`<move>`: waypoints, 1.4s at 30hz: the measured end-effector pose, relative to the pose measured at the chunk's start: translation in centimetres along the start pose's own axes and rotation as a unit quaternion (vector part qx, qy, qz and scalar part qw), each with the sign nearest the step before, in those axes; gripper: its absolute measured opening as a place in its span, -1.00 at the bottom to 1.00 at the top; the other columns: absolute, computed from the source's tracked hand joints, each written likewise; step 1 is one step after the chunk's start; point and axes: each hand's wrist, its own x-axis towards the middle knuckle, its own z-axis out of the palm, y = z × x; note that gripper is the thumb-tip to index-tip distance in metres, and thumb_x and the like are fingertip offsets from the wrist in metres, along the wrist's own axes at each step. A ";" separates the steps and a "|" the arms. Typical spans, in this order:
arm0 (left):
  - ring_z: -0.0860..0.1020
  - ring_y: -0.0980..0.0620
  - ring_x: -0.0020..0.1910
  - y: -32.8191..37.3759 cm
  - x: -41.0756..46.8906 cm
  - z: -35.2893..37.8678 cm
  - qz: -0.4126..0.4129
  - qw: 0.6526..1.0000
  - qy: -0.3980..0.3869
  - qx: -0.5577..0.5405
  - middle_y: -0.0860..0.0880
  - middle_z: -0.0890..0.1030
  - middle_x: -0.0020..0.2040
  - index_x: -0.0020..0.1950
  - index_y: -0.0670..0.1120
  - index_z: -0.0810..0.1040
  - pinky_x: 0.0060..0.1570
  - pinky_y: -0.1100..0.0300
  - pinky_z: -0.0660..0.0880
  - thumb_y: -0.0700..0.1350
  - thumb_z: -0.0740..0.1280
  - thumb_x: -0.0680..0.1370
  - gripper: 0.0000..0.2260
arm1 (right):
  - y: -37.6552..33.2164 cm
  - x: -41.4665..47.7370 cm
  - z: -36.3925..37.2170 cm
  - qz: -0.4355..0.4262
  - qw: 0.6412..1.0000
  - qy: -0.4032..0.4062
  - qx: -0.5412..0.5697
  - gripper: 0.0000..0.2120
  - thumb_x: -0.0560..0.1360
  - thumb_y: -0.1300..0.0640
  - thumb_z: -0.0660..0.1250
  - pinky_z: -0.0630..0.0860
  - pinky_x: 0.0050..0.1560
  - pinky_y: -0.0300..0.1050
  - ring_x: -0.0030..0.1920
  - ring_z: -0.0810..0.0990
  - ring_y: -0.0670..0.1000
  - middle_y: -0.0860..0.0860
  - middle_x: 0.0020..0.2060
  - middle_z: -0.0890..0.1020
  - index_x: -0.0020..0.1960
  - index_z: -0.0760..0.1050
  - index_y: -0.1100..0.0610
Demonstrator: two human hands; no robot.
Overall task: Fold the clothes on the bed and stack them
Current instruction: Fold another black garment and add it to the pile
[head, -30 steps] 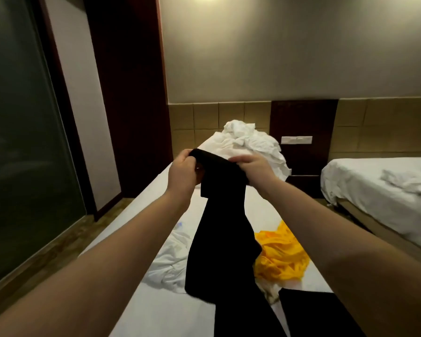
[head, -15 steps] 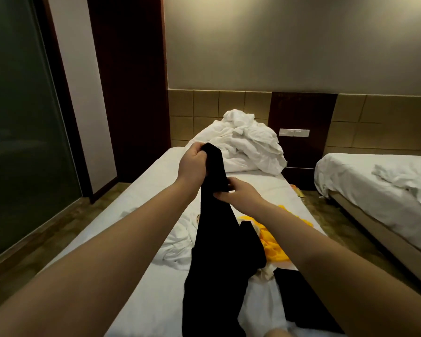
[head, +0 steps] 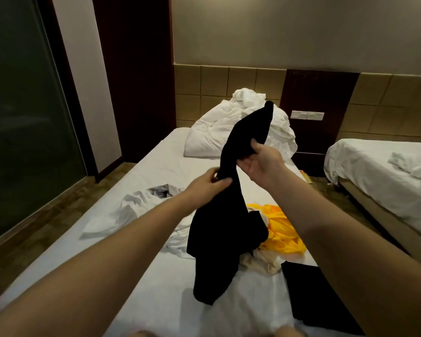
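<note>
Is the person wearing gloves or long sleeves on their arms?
No. The left hand and right hand are bare, with no gloves, rings or watch showing. The left forearm and right forearm are bare too; no sleeve reaches into view.

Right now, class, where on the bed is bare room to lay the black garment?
Bare sheet between the crumpled duvet and the white garment, and near-left beside the folded black piece. Crowded mid-right: yellow garment and beige garment.
</note>
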 end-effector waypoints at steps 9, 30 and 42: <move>0.43 0.09 -0.39 -1.9 -0.1 1.8 -0.028 0.999 0.022 -0.024 0.01 0.47 -0.37 -0.08 -0.11 0.56 -0.31 0.22 0.39 -0.20 0.27 0.57 -0.91 | 1.7 1.6 -2.3 0.016 0.988 -0.020 -0.153 -0.66 0.62 0.01 0.13 0.45 0.11 -0.01 0.14 0.52 0.10 0.10 0.19 0.52 0.30 0.39 0.17; 0.53 0.19 -0.09 0.7 -1.9 1.4 -0.011 0.997 -0.011 -0.069 0.01 0.54 0.06 0.27 -0.03 0.37 -0.12 0.41 0.47 0.01 0.19 0.60 -0.73 | 4.5 1.6 -4.2 -0.031 0.975 0.052 -0.213 -0.84 0.57 0.10 0.25 0.49 0.06 0.05 -0.08 0.57 0.12 0.12 -0.12 0.58 -0.14 0.47 0.14; 0.44 0.27 0.18 1.5 -4.3 2.5 0.083 0.994 -0.063 -0.037 0.24 0.42 0.20 0.40 0.25 0.22 0.19 0.27 0.43 0.16 0.33 0.44 -0.44 | 2.5 1.2 -4.5 0.013 0.982 0.161 -0.101 -0.69 0.60 0.22 0.18 0.47 0.23 0.10 0.16 0.55 0.22 0.26 0.17 0.54 0.28 0.38 0.36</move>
